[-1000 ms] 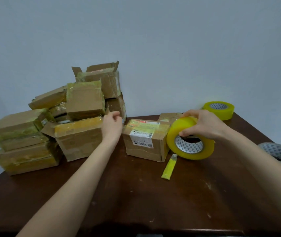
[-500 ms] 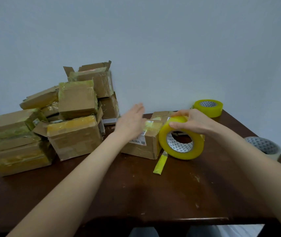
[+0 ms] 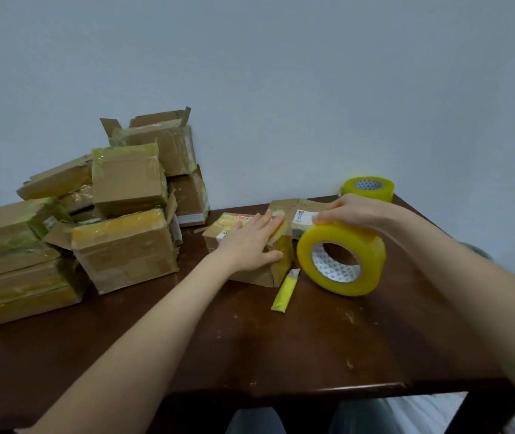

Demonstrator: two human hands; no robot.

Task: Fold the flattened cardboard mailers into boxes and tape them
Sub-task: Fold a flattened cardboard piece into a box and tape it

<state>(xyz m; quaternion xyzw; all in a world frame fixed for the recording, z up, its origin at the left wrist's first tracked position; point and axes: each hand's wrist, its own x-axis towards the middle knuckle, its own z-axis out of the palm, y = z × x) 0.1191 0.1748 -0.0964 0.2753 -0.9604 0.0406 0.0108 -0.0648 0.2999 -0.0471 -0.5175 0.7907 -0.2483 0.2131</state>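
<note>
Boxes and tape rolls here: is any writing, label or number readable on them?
None reads clearly.
White label on rear box: blurred.
Stickers on box under left hand: blurred, partly covered.
Tape roll core: pattern only, no words.

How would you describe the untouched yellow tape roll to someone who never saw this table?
Look at the dark brown wooden table and go to its far right corner, by the wall. The yellow tape roll there lies flat, hole upward. The other yellow tape roll stands on edge under the right hand; this one is untouched.
</note>
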